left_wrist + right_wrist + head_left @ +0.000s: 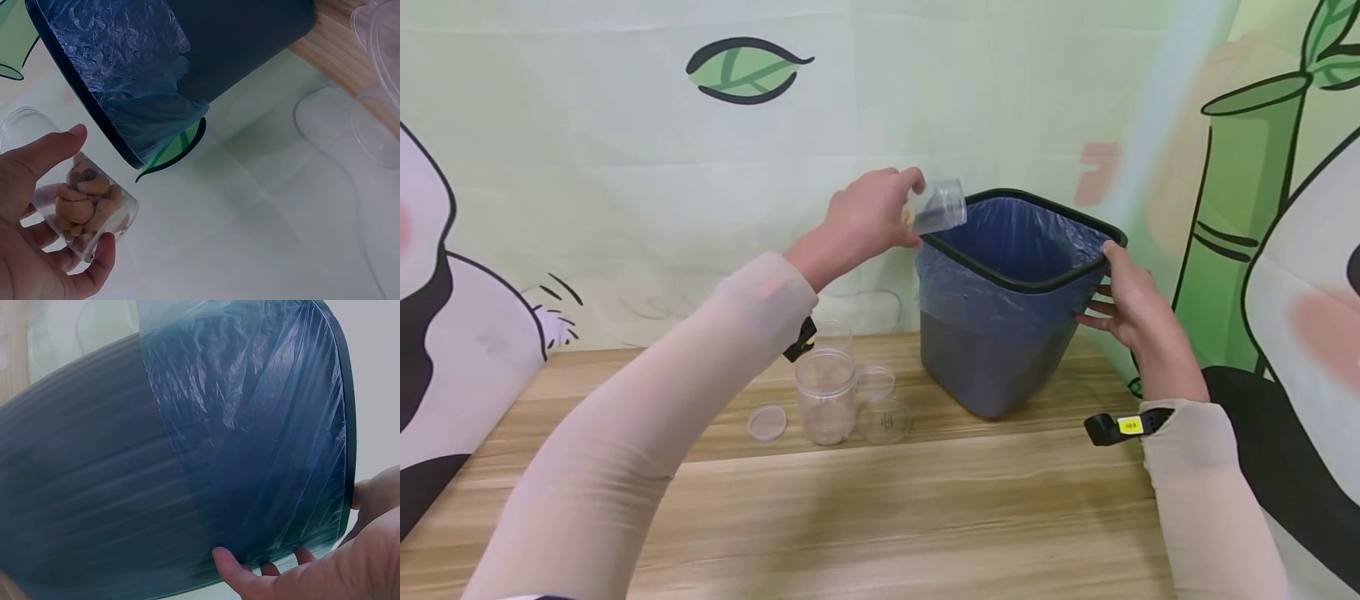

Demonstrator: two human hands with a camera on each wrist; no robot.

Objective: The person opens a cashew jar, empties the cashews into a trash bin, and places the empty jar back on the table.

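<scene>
My left hand [871, 212] holds a small clear jar [946, 208] on its side, its open mouth at the left edge of the trash bin's rim. Tan, curved pieces that look like cashews [78, 206] lie near the jar's base in the left wrist view. The grey trash bin [988, 367] has a black rim and a blue plastic liner [1022, 237] folded over it. It leans on the table. At its right corner my right hand [1138, 308] grips it, thumb on the rim and fingers against the outer side. The bin's bottom inside is hidden.
On the wooden table [910, 517], left of the bin, stands a clear jar [826, 404] with another clear container [835, 332] partly behind it. Round clear lids [767, 422] lie around them. A printed cloth [625, 208] hangs behind.
</scene>
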